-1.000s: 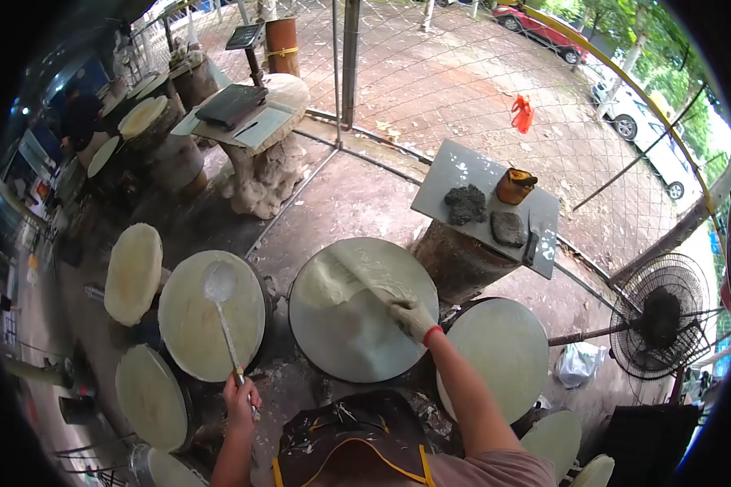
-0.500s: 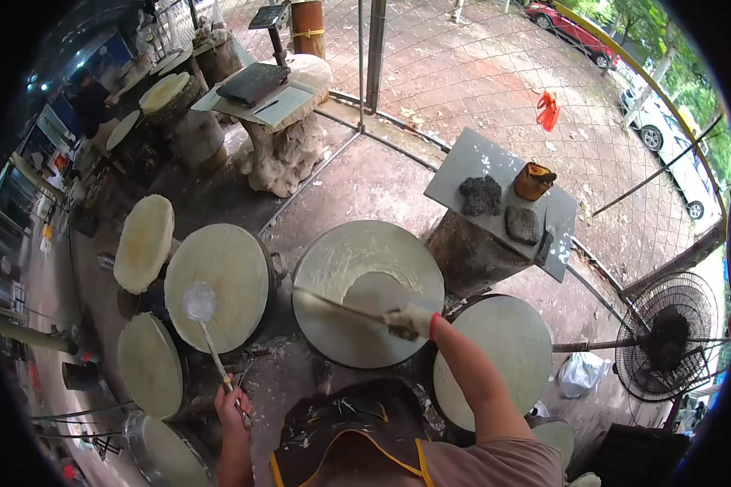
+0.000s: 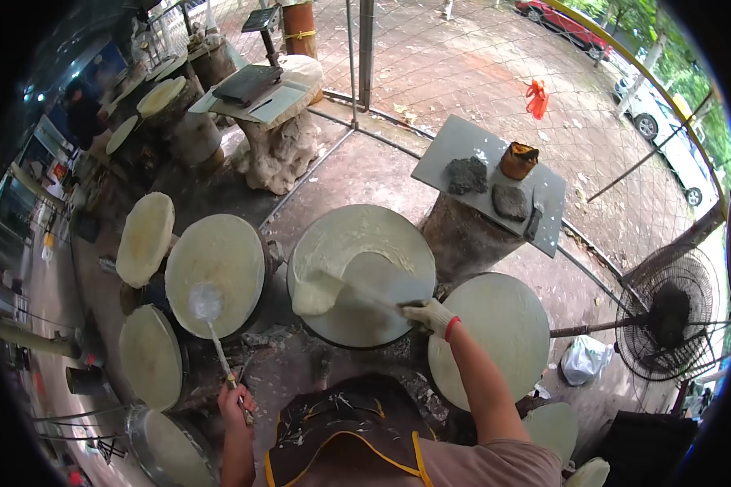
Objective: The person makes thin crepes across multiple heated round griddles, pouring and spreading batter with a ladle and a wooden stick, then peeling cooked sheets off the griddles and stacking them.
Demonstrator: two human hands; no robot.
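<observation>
Our gloved right hand (image 3: 430, 315) clasps a blurred scraper (image 3: 369, 295) over the middle griddle (image 3: 382, 280), pale batter (image 3: 315, 294) heaped toward its left, our left hand (image 3: 235, 404) grips a ladle (image 3: 206, 302) over the neighboring griddle (image 3: 219, 256).

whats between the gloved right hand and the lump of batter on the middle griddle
A blurred blade runs from the right hand toward the batter, over the middle griddle, as the head view shows.
</observation>
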